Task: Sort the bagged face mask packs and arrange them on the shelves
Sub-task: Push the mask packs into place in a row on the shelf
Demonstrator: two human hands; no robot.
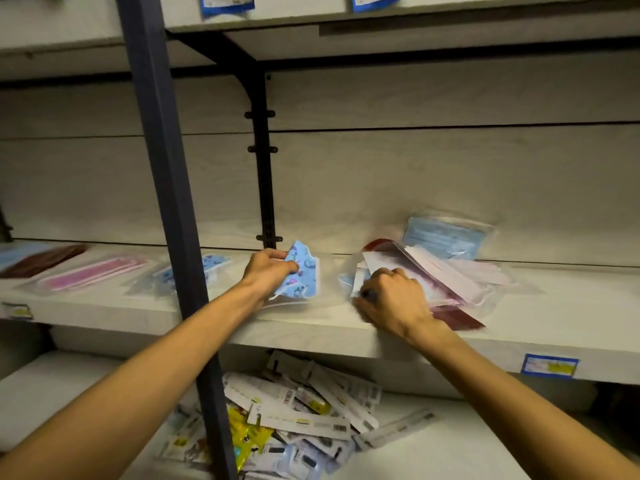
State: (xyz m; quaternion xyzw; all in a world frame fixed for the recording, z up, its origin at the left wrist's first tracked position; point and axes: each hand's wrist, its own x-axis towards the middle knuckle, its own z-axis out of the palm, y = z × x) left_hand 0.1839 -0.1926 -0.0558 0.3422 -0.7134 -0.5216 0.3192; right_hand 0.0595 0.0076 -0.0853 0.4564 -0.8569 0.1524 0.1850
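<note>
1. The left hand (268, 271) curls its fingers around a blue patterned mask pack (301, 275), held tilted just above the middle shelf (311, 323).
2. At 3 o'clock from it, the right hand (391, 299) rests with bent fingers on a loose pile of bagged packs (450, 271); whether it grips one is unclear.
3. A pale blue pack (446, 237) tops that pile at 1 o'clock.
4. At 9 o'clock, past the dark upright post (166, 202), lie a blue pack (194, 271), a pink pack (93, 271) and a brown pack (41, 261), flat in a row.
5. At 6 o'clock, the lower shelf (450, 445) holds a heap of carded packets (294, 410).
</note>
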